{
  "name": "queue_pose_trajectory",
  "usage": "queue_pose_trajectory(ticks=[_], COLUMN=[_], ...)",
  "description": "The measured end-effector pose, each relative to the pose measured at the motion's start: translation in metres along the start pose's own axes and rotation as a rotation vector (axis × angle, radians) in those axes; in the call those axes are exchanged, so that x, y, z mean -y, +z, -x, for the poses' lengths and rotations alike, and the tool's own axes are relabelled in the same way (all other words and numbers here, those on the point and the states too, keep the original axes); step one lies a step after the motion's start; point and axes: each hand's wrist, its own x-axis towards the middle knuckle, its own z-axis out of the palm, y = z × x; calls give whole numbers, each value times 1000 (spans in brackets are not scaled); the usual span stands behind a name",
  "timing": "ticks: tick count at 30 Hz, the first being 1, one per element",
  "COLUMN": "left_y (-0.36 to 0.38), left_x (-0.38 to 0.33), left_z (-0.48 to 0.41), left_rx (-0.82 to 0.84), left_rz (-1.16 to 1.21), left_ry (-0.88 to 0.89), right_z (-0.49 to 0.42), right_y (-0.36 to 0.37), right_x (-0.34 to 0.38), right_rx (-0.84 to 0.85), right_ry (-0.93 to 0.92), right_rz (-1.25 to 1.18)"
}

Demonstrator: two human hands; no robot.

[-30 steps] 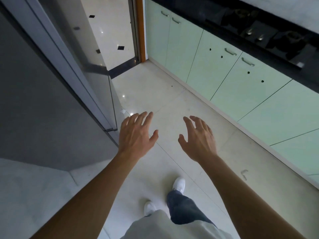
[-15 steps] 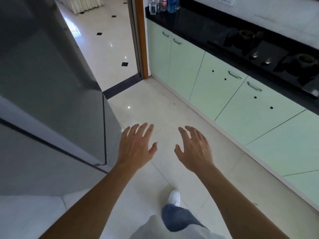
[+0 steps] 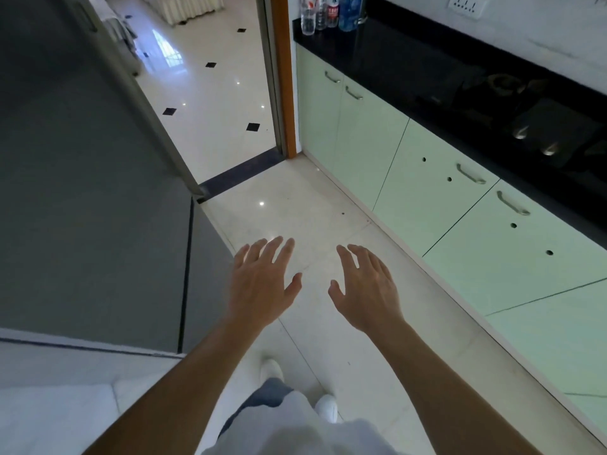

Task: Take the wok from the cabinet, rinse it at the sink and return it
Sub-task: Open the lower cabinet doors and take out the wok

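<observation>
Starting closest to the body, a white shirt fills the bottom edge, with a blue-grey trouser leg and two white shoes on the pale tiled floor beneath the forearms. Both bare arms stretch forward. The left hand and the right hand hover side by side above the floor, backs up, with fingers spread and nearly straight. They hold nothing and touch nothing, and a clear gap lies between the two thumbs.

Left of the left hand stands a tall grey panel, smooth and dark, close to that arm. Right of the right hand runs a row of pale green cabinet doors, all closed, each with a curved metal handle; two doors also have small round holes. Above them lies a glossy black tabletop, where a dark stove with two shiny knobs sits well apart from the right hand.

The wok cannot be seen; with every door closed, I cannot tell where it sits.

Farther ahead of both hands, a dark threshold strip crosses the floor at an orange-brown door frame. At the far end of the tabletop, beside that frame, stand several plastic bottles, and a white wall socket is on the wall above. Beyond the doorway a shiny white floor with small black diamond tiles stretches away.
</observation>
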Motion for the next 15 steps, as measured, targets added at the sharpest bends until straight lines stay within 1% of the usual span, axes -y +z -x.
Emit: queue_pose_trajectory(ticks=[8, 15], left_y=[18, 22], left_x=[18, 59], left_z=[-72, -168], left_rx=[20, 42], left_rz=[-12, 25], left_ry=[-8, -6], right_z=[-75, -179], right_y=[14, 18], right_x=[-9, 0], right_rx=[17, 48], right_ry=[15, 35], right_rz=[-6, 0])
